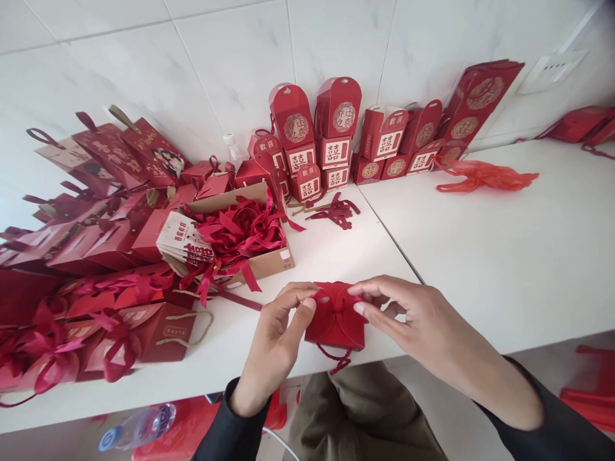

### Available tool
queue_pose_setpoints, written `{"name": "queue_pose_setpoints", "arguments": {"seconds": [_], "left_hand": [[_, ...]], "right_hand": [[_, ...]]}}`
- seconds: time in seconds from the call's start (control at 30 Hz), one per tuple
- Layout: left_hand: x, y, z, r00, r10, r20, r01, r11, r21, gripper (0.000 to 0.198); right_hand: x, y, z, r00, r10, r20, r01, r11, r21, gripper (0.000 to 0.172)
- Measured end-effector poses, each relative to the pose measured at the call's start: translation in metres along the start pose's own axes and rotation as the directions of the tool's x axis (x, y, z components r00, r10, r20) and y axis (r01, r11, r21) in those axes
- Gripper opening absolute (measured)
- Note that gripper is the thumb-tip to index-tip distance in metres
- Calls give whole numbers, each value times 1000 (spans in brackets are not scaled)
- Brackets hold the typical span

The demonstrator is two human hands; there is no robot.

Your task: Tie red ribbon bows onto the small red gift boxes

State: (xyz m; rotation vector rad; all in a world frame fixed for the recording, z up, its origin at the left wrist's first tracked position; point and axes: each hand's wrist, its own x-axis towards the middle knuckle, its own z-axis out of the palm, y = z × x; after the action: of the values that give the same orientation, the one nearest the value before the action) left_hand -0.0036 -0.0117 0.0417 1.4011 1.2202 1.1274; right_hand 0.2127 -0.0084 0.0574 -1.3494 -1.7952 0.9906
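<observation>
**Both hands on a small red box at the front edge of a white table**

OK so, far left is rows of packed red gift boxes, and the front ones wear ribbon bows. Below the tabletop on that side there's a clear bottle with a blue cap.

Next along, a cardboard tray heaped with loose ribbons, plus a stack of printed cards at its left end.

Then the left hand, thumb and fingertips pinched close on one side of a red ribbon bunched on top of the small box. A braided cord hangs off the box's near side. Behind it, some dark red cords lie in a pile, with double-happiness boxes stacked near the tiled wall.

Right hand: same deal, thumb and finger nipped on the ribbon's other side. Further right, a crumpled orange-red plastic bag sits near the back.
</observation>
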Motion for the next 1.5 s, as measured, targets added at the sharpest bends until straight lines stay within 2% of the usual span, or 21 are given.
{"name": "queue_pose_setpoints", "arguments": {"seconds": [0.13,0.27,0.37,0.53,0.63,0.73,0.83,0.97,1.1,1.23,1.33,1.4,1.5], "left_hand": [[0,-1,6,998,21,67,-17,998,-59,21],[-2,-6,11,997,-28,76,37,992,-121,21],[-2,-10,12,998,-59,33,62,993,-101,23],[-1,-9,12,995,6,95,-9,999,38,32],[0,-7,16,997,9,72,-16,996,92,34],[0,-6,22,999,-30,13,30,999,9,38],[0,-6,29,999,-49,-13,48,997,-68,38],[0,-7,37,996,-28,-85,28,1000,8,32],[-3,-6,42,994,14,-104,-4,996,93,28],[-8,-1,42,999,15,-44,-10,994,113,30],[-12,3,41,1000,8,27,-12,987,162,20],[-13,3,41,999,11,38,-19,977,213,15],[-11,0,42,1000,13,18,-16,978,206,23]], "right_hand": [[8,-6,9,995,-91,52,89,995,41,21],[13,-7,13,984,-173,46,173,985,1,14],[14,-9,11,987,-151,46,152,988,-11,13],[15,-10,9,990,-135,45,136,991,-2,14],[15,-9,7,993,-116,30,115,993,16,14],[14,-8,4,997,-63,35,62,997,35,14],[12,-10,0,994,-89,64,87,996,34,14],[10,-16,-3,985,-151,88,148,988,33,14],[10,-20,-2,976,-188,112,184,982,41,19],[13,-18,1,978,-195,77,193,981,28,17],[12,-18,2,977,-199,77,196,980,38,18],[10,-18,1,972,-211,101,207,977,50,22],[7,-18,0,966,-234,114,229,972,55,26]]}}
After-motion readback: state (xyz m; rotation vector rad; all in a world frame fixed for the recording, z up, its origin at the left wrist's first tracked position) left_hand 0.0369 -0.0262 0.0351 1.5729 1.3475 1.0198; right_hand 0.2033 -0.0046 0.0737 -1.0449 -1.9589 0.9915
